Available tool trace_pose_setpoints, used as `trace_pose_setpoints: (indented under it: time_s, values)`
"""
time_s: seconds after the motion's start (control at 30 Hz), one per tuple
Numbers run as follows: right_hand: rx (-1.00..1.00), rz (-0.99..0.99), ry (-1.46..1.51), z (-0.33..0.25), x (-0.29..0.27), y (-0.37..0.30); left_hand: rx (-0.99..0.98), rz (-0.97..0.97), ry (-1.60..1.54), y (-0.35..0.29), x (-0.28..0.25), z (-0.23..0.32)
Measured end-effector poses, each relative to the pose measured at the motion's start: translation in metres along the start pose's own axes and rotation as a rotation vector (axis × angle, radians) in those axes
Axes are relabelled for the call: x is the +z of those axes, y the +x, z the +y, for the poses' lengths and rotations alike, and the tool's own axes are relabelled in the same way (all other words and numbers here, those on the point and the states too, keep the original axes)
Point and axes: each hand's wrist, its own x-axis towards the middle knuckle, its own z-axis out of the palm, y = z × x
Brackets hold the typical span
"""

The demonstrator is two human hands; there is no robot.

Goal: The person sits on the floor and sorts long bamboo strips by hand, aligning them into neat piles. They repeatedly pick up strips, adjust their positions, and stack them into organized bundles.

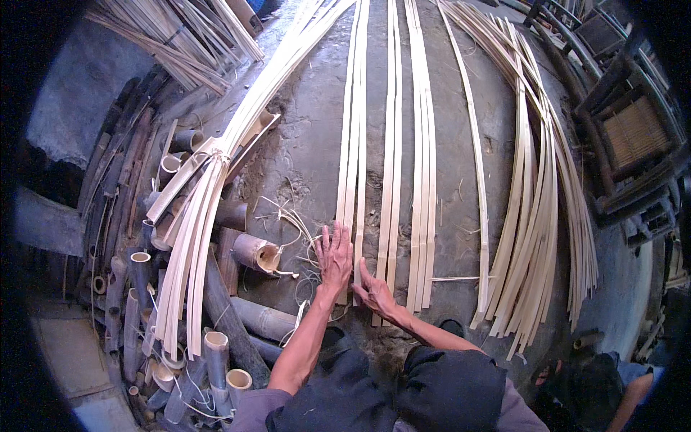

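Long pale bamboo strips (348, 173) lie lengthwise on the grey floor in front of me. My left hand (334, 258) rests flat over the near part of the leftmost strips, fingers stretched out and a little apart. Just right of it, my right hand (375, 294) is at the near ends of the strips, one digit extended along a strip and the others partly bent; it does not appear to grip anything. To the right lie a narrow group of strips (392, 194) and a wider one (423, 187). Thin curly shavings (293, 217) lie left of my left hand.
A tied bundle of strips (194, 237) leans over cut bamboo tubes (257, 253) at left. Further right are a single strip (471, 129) and a large fanned pile (533, 223). Dark bamboo chairs (630, 122) stand far right. Another person (633, 392) is at lower right.
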Motion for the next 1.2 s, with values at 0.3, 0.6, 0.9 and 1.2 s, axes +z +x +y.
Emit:
trace_pose_setpoints:
  time_s: [0.3, 0.6, 0.9, 1.2]
  values:
    - [-0.045, -0.005, -0.009, 0.007, 0.008, 0.005, 0.011, -0.047, 0.001, -0.003, -0.008, 0.006]
    - [-0.041, -0.031, 0.173, 0.024, 0.007, 0.01, 0.041, -0.058, 0.117, -0.003, 0.008, 0.003]
    - [0.251, 0.634, -0.625, 0.048, -0.192, -0.06, -0.094, 0.017, 0.015, -0.011, -0.022, 0.025]
    - [0.392, 0.571, -0.604, 0.067, -0.23, -0.107, 0.275, -0.071, -0.068, -0.026, 0.018, 0.143]
